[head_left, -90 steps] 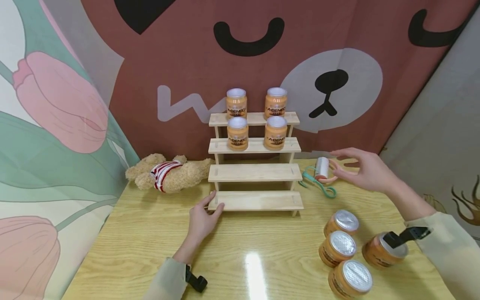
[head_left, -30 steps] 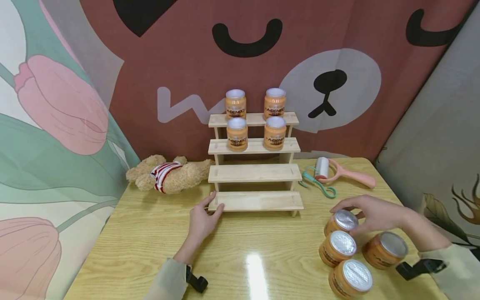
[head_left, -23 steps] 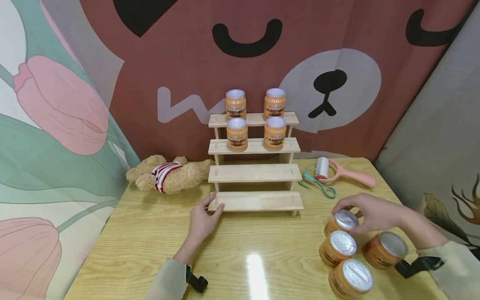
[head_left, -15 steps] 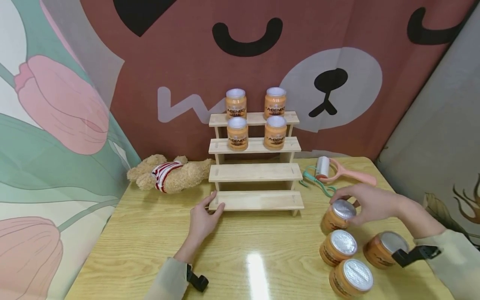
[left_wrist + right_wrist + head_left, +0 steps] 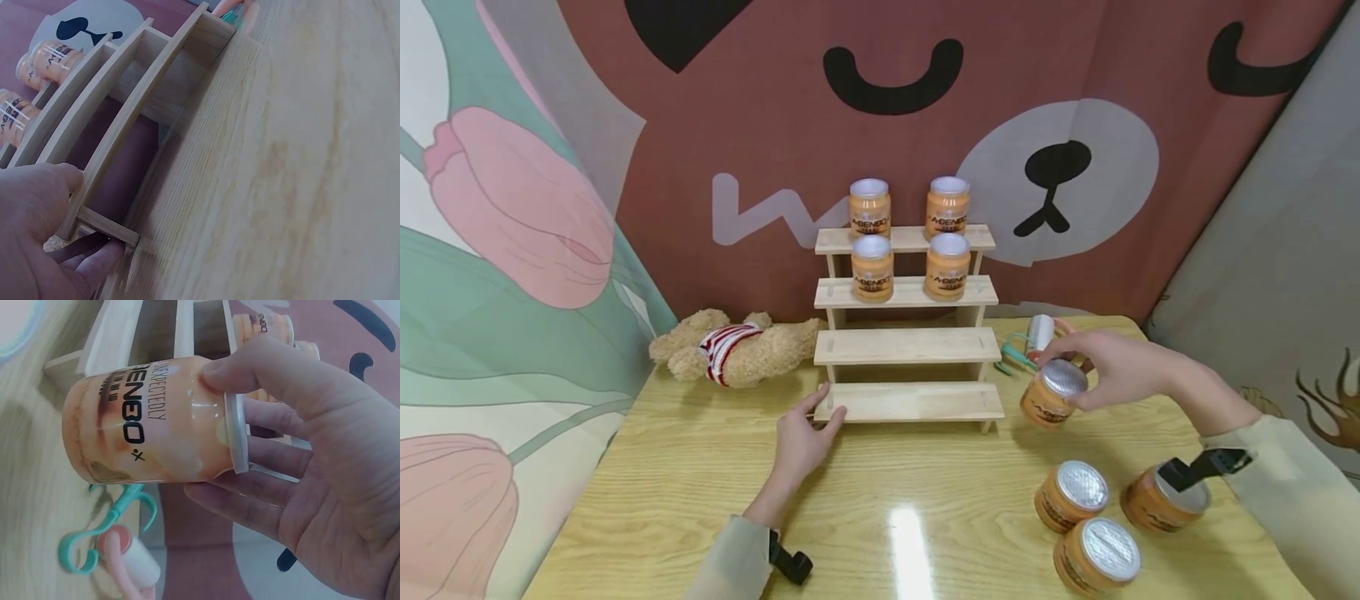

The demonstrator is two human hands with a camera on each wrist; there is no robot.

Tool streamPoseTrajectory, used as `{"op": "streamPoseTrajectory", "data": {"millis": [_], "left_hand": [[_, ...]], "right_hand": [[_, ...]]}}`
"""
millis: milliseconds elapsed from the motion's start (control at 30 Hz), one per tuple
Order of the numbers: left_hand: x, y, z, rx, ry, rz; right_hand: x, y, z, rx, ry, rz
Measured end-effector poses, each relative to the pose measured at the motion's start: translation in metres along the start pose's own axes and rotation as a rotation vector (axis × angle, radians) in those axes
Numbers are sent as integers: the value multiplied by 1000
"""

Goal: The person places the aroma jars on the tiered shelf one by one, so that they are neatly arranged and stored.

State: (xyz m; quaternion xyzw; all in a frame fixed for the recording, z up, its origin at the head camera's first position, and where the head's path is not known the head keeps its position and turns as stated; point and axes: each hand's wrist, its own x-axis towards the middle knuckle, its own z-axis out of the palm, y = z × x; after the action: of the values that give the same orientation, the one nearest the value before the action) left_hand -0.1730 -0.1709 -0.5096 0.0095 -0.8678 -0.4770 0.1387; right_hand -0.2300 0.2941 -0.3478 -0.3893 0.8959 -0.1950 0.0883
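Beside the rack (image 5: pixel 906 346), the right hand (image 5: pixel 1123 367) pinches a jar (image 5: pixel 1049 400), partly hiding a roller (image 5: pixel 1041 331); a wrist camera (image 5: pixel 1180 474) overlaps another jar (image 5: pixel 1154 505); the left hand (image 5: pixel 801 437) pinches the bottom shelf (image 5: pixel 917 402).

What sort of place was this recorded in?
Probably a staged indoor corner rather than a real shop, though I can't be sure: cartoon-printed cloth backs the table, where a tiered rack displays matching jars.

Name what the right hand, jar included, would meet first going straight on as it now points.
Probably the right end of the wooden rack; the held jar may pass above the teal tool, though depth is unclear.
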Motion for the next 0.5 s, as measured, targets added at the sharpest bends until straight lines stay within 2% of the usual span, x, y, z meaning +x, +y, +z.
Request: {"op": "streamPoseTrajectory", "data": {"millis": [200,500], "left_hand": [[0,0,0,12,12,-8],[0,0,2,2,12,6]], "right_hand": [[17,-5,-1,-30,58,-63],[33,-13,-3,-12,103,-62]]}}
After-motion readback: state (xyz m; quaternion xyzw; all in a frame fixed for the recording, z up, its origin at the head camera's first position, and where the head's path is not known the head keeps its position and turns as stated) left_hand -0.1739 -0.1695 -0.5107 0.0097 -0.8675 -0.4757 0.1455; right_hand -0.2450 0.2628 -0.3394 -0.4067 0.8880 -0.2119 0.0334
